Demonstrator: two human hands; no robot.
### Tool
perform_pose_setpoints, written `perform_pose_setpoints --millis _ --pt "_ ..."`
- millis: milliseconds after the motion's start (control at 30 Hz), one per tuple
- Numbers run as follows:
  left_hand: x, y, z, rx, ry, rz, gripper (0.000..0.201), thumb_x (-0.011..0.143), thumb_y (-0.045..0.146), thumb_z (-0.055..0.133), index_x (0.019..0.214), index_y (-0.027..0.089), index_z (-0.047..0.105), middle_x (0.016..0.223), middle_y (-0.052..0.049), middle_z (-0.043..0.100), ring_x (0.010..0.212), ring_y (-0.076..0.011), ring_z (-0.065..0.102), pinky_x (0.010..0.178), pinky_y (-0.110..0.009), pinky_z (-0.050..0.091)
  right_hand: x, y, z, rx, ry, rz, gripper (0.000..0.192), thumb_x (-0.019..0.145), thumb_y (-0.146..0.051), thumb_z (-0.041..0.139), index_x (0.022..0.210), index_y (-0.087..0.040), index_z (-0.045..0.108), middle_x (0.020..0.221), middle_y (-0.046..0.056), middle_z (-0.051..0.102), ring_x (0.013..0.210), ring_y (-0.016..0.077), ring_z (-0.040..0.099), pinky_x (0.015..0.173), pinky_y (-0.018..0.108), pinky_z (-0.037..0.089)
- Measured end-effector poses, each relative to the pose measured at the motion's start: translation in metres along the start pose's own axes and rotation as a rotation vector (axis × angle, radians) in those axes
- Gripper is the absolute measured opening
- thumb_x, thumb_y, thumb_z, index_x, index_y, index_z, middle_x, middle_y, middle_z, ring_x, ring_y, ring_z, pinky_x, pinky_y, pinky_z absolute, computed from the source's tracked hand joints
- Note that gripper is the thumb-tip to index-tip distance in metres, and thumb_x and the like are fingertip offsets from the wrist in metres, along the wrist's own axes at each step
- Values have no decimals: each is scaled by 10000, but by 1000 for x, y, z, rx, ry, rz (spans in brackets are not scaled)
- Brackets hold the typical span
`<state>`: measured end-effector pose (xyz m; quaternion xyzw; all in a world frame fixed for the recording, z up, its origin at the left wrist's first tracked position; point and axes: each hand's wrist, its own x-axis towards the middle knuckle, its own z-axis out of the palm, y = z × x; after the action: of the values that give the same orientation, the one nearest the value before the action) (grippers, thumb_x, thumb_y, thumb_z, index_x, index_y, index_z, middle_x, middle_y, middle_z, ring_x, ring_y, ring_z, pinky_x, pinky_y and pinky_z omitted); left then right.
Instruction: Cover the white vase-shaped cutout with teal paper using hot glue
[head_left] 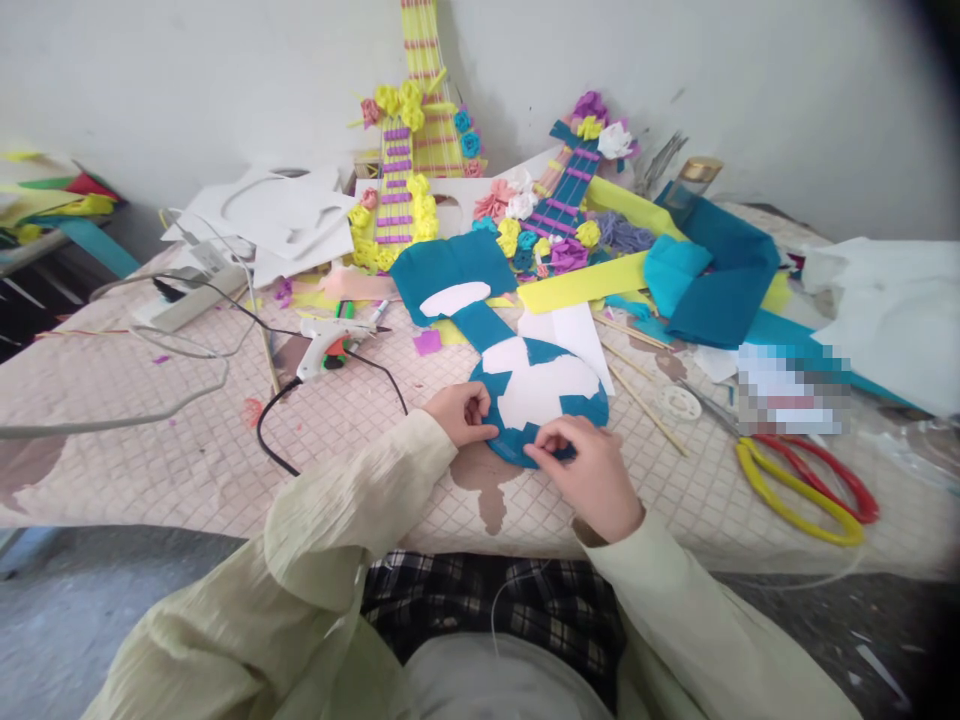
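I see my right hand (592,478) pinched on the near edge of the teal cutout (525,400), which lies flat on the table (150,420) just in front of me, while my left hand (466,412) grips its left rim with fingers closed. Left of it lies a glue gun (330,340); right of it, scissors (806,480). Farther back stand flowered guitars (409,180) against the wall.

Two hands (469,413); one glue gun (330,343); three guitar shapes (517,385); one scissors (802,480)
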<state>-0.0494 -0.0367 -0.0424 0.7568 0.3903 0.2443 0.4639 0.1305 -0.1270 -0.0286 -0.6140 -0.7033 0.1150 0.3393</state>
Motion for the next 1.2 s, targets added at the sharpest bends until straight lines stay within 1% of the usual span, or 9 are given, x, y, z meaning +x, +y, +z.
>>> perform_pose_setpoints --millis 133,200,333,433,567,700,933,1067,1200 --pt "0 5 1 97 30 -28 369 538 282 734 596 176 385 472 88 418 448 -63 408 451 -174 315 -11 11 -22 38 192 91 174 752 -320 570 645 -195 515 648 -7 579 622 131 517 685 297 355" --pt "0 8 1 146 28 -42 364 529 253 739 589 174 388 479 88 418 453 -63 413 459 -177 319 -16 13 -28 0 223 86 174 759 -313 567 645 -193 514 654 -7 579 632 130 521 712 306 355" --pt "1 14 0 208 8 -77 351 523 239 746 596 173 409 478 90 424 452 -68 429 463 -183 325 -22 8 -21 -115 120 -101 108 808 -264 520 834 -221 616 814 17 611 805 150 538 800 344 298" --pt "2 18 1 239 5 -90 336 524 237 742 604 174 422 479 92 429 446 -67 432 460 -184 328 -22 0 -9 -242 -34 -217 259 842 -271 471 1067 -298 597 1011 42 587 952 191 489 838 394 243" --pt "4 21 0 259 -2 -105 328 515 232 742 600 174 431 477 93 437 439 -66 437 456 -186 330 -20 -4 0 -350 -122 -239 256 842 -331 466 1051 -324 613 1169 41 531 1072 259 390 860 460 219" --pt "8 20 -2 190 -29 -144 321 509 256 741 609 173 448 478 91 448 437 -65 441 447 -184 340 -20 2 -4 -258 -96 -236 267 844 -312 459 1060 -328 615 1186 31 523 1080 247 389 874 443 258" --pt "13 17 0 273 22 -132 313 504 277 751 591 172 468 483 83 448 459 -70 436 463 -187 344 -29 35 -39 -133 224 -116 239 803 -212 501 989 -255 644 1020 37 598 966 194 505 886 389 351" --pt "11 20 0 289 17 -112 289 519 273 737 598 174 476 469 83 457 437 -66 434 439 -178 339 -30 66 -62 -275 280 11 192 803 -255 496 890 -229 665 925 47 632 894 200 535 830 391 379" --pt "7 16 -3 233 8 -63 232 595 308 680 638 173 495 448 79 457 421 -67 440 425 -177 347 -17 101 -77 -505 252 135 258 807 -268 456 958 -208 657 988 76 620 925 241 515 784 413 367"
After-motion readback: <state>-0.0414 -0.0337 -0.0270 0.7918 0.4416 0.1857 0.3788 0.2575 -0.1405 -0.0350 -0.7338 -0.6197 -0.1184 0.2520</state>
